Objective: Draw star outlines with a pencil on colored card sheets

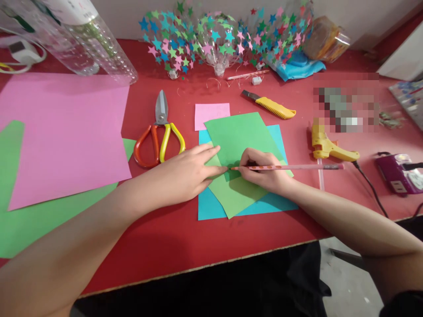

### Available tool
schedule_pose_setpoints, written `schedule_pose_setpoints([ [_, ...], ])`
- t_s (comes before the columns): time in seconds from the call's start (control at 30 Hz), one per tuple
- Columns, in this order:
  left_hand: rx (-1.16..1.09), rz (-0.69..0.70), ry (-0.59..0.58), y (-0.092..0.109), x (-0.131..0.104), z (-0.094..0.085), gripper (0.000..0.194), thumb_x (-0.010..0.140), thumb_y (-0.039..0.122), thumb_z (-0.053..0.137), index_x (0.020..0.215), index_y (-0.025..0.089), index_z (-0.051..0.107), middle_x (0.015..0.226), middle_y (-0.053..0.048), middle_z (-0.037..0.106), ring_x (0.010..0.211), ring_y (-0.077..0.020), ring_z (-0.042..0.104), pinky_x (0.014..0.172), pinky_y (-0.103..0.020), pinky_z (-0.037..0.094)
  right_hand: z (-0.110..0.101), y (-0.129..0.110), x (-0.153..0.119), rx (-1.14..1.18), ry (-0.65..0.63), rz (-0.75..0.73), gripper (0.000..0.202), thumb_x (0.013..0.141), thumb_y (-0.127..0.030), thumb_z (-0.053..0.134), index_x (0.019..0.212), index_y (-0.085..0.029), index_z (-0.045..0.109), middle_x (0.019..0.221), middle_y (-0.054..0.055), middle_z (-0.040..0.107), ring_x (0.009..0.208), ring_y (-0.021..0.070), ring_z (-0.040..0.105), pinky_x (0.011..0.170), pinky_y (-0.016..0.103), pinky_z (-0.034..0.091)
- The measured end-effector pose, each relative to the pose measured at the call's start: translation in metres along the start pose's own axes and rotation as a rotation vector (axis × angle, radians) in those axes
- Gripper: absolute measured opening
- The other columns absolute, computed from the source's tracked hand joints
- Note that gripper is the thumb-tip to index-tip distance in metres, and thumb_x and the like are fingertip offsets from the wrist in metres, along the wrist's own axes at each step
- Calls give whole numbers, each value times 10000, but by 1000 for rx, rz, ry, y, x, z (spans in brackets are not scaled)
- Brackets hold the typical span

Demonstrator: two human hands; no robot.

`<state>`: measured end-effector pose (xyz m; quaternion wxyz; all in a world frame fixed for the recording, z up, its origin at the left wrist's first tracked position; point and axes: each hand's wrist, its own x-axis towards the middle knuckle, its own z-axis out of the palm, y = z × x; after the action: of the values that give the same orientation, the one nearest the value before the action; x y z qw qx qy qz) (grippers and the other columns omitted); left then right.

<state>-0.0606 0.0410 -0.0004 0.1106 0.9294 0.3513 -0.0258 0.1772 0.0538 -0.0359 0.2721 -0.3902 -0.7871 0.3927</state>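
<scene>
My right hand (264,169) is closed around a pink pencil (297,167), its tip at a small dark green piece beside my left index finger. My left hand (198,169) lies with fingers spread, pressing on the papers. Under the hands a green sheet (241,134) overlaps a light green sheet (231,200), and both lie on a blue sheet (211,209). A small pink paper (211,114) sticks out behind them. Scissors (161,110) with a red and a yellow handle rest just beyond my left hand.
Behind the papers lies a yellow cutter (276,107). A yellow glue gun (330,147) and a purple power socket (399,174) are at the right. Large pink paper (72,136) covers green paper at the left. Star-covered decorations (218,39) and plastic bottles (105,48) stand along the back.
</scene>
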Motion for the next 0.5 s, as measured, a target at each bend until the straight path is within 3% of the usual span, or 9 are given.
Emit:
schedule_pose_setpoints([
  [0.5,-19,-6,-2,0,0,-1,366,956,201,507,1298,237,632,1515,-193,410,1406,-377,377,1089,-538,413,-5,-4,0,28,-71,0,159,732,-88,513,660,-199,424,596,-60,431,538,71,372,495,202,286],
])
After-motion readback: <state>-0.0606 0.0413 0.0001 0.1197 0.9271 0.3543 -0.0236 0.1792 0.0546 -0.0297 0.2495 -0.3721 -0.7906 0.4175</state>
